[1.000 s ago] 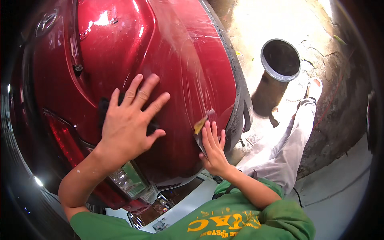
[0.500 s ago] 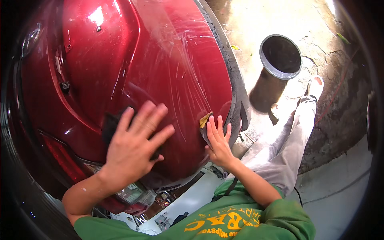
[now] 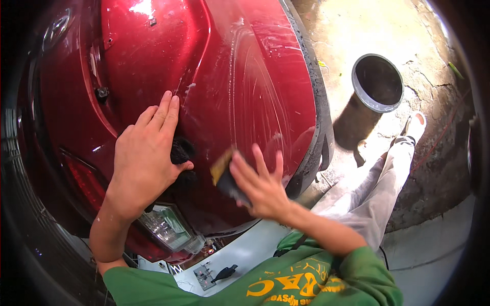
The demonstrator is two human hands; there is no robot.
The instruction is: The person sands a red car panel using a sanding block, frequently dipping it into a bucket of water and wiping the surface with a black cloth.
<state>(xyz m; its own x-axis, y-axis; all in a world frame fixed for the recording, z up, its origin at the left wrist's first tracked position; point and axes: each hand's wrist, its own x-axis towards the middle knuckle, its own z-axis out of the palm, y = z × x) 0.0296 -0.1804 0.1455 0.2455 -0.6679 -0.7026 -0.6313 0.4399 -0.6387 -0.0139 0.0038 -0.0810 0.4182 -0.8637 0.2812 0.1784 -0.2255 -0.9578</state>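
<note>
The left hand (image 3: 145, 160) lies over a black pad (image 3: 181, 150), grip hidden; apart, the right hand (image 3: 263, 191) holds a yellow-edged pad (image 3: 229, 182). Open red panel (image 3: 250, 97) reaches rightward to dark trim (image 3: 319, 104).

A: What do we log under the left hand (image 3: 145, 153)?
B: We see a black, fuzzy-looking cloth (image 3: 181, 151), mostly covered, resting on the red car body (image 3: 286, 97).
A: And the right hand (image 3: 263, 188)?
B: We have a dark, flat pad (image 3: 230, 184) with a yellow upper-left edge, slanted, a bit blurred, partly under the fingers.
A: Car body?
B: Glossy, curved rear corner. We mark pale curved streaks and a line of whitish drops farther up from the pad.
</note>
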